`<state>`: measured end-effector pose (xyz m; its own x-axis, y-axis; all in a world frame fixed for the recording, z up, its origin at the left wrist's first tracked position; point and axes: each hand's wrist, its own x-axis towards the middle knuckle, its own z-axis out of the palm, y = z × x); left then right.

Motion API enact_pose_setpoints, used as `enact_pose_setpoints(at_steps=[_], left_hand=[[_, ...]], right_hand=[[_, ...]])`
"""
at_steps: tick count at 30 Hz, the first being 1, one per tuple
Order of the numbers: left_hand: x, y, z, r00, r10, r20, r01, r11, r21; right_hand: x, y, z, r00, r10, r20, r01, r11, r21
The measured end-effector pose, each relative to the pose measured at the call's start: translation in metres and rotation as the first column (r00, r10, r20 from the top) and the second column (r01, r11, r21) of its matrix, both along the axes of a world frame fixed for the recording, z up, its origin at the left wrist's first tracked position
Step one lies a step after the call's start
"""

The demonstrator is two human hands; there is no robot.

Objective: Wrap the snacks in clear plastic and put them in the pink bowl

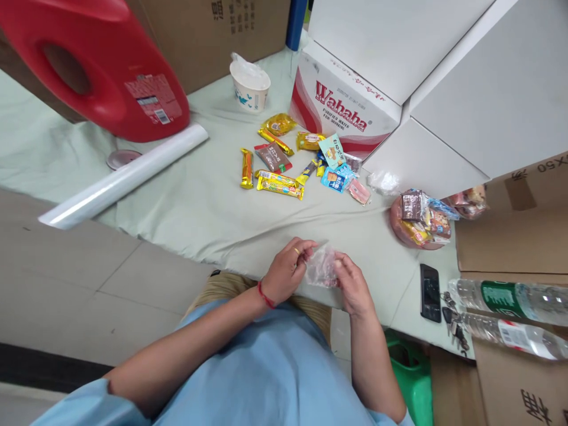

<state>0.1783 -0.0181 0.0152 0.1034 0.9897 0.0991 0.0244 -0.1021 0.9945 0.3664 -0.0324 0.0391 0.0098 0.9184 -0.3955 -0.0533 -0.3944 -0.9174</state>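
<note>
Between my two hands, at the table's front edge, is a small clear plastic bag [321, 267]. My left hand [290, 266], with a ring and a red cord at the wrist, pinches the bag's left side. On the other side my right hand [354, 283] grips it between thumb and fingers. Whether anything lies inside the bag I cannot make out. Beyond the hands, wrapped snacks lie loosely spread: a yellow snack bar [280, 188], a brown packet [273, 157], a light green packet [332, 151] and a blue packet [336, 178].
A pink bowl [398, 232] of packets stands right, near crumpled clear plastic [383, 182]. Further right are a phone [430, 294], keys [455, 326] and bottles [503, 297]. A Wahaba-style water carton [344, 109], paper cup [251, 89], red jug [128, 77] and plastic roll [128, 176] stand around.
</note>
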Motion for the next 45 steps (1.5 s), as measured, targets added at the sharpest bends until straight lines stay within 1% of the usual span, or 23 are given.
enact_pose_setpoints(at_steps=[2, 4, 5, 7, 9, 11, 13, 15, 17, 20, 22, 24, 27, 30, 33, 35, 36, 38, 40, 41, 42, 43, 45], left_hand=[[0.0, 0.001, -0.003, 0.999, 0.044, 0.0, -0.044, 0.999, 0.028], [-0.003, 0.006, -0.01, 0.982, 0.178, 0.062, -0.173, 0.982, -0.075], [-0.005, 0.009, -0.014, 0.964, 0.252, 0.085, -0.238, 0.96, -0.148], [-0.01, 0.013, -0.021, 0.944, 0.32, 0.081, -0.294, 0.926, -0.238], [-0.013, 0.013, -0.022, 0.969, 0.245, 0.023, -0.237, 0.953, -0.187], [-0.013, 0.01, -0.019, 0.99, 0.122, -0.069, -0.126, 0.991, -0.048], [-0.011, 0.006, -0.015, 0.987, 0.052, -0.152, -0.043, 0.997, 0.061], [-0.009, 0.006, -0.012, 0.982, 0.036, -0.184, -0.026, 0.998, 0.061], [-0.009, 0.011, -0.011, 0.987, 0.074, -0.141, -0.08, 0.996, -0.036], [-0.012, 0.021, -0.009, 0.978, 0.2, 0.063, -0.179, 0.952, -0.247], [-0.013, 0.026, -0.007, 0.924, 0.291, 0.246, -0.175, 0.898, -0.404], [-0.013, 0.03, -0.005, 0.846, 0.386, 0.369, -0.152, 0.837, -0.525], [-0.011, 0.032, -0.004, 0.792, 0.466, 0.394, -0.175, 0.792, -0.585], [-0.013, 0.035, -0.007, 0.806, 0.472, 0.358, -0.21, 0.792, -0.573], [-0.021, 0.037, -0.008, 0.871, 0.394, 0.293, -0.197, 0.828, -0.525], [-0.029, 0.038, -0.004, 0.929, 0.278, 0.245, -0.122, 0.854, -0.506], [-0.034, 0.038, -0.002, 0.955, 0.194, 0.225, -0.055, 0.859, -0.509], [-0.043, 0.038, 0.004, 0.98, -0.017, 0.197, 0.122, 0.836, -0.535], [-0.053, 0.036, 0.01, 0.955, -0.226, 0.191, 0.295, 0.776, -0.557], [-0.057, 0.035, 0.013, 0.933, -0.296, 0.205, 0.36, 0.747, -0.559], [-0.06, 0.034, 0.015, 0.917, -0.329, 0.226, 0.399, 0.734, -0.55], [-0.062, 0.033, 0.016, 0.912, -0.326, 0.248, 0.409, 0.74, -0.534], [-0.064, 0.031, 0.018, 0.927, -0.239, 0.29, 0.362, 0.776, -0.516]], right_hand=[[-0.006, 0.005, 0.0, 1.0, -0.028, 0.012, 0.028, 0.998, 0.05], [-0.008, 0.01, -0.001, 0.997, -0.076, 0.008, 0.075, 0.993, 0.091], [-0.008, 0.012, -0.002, 0.996, -0.09, 0.003, 0.089, 0.991, 0.098], [-0.007, 0.013, -0.003, 0.996, -0.092, 0.005, 0.091, 0.99, 0.106], [-0.007, 0.013, -0.005, 0.997, -0.075, 0.024, 0.072, 0.991, 0.114], [-0.007, 0.011, -0.008, 0.997, -0.07, 0.037, 0.065, 0.99, 0.122], [-0.007, 0.01, -0.01, 0.997, -0.07, 0.03, 0.066, 0.99, 0.121], [-0.005, 0.008, -0.012, 0.997, -0.074, 0.023, 0.071, 0.991, 0.118], [0.0, 0.007, -0.013, 0.995, -0.093, 0.035, 0.088, 0.989, 0.12], [0.009, 0.005, -0.015, 0.987, -0.149, 0.067, 0.14, 0.982, 0.124], [0.014, 0.003, -0.015, 0.983, -0.171, 0.074, 0.162, 0.98, 0.113], [0.015, -0.001, -0.016, 0.981, -0.181, 0.074, 0.174, 0.98, 0.094], [0.012, -0.007, -0.015, 0.984, -0.167, 0.065, 0.164, 0.985, 0.049], [0.012, -0.013, -0.013, 0.988, -0.145, 0.063, 0.144, 0.989, 0.015], [0.019, -0.015, -0.008, 0.979, -0.18, 0.097, 0.171, 0.981, 0.094], [0.027, -0.012, -0.001, 0.973, -0.218, 0.074, 0.207, 0.969, 0.135], [0.032, -0.01, 0.002, 0.973, -0.229, 0.038, 0.223, 0.967, 0.124], [0.042, -0.005, 0.011, 0.97, -0.238, -0.044, 0.241, 0.969, 0.057], [0.053, 0.0, 0.019, 0.969, -0.236, -0.076, 0.237, 0.972, -0.006], [0.058, 0.002, 0.023, 0.971, -0.232, -0.063, 0.231, 0.973, -0.025], [0.063, 0.005, 0.025, 0.974, -0.224, -0.038, 0.223, 0.974, -0.04], [0.067, 0.007, 0.027, 0.977, -0.212, -0.008, 0.211, 0.976, -0.051], [0.074, 0.012, 0.028, 0.982, -0.182, 0.046, 0.184, 0.981, -0.065]])
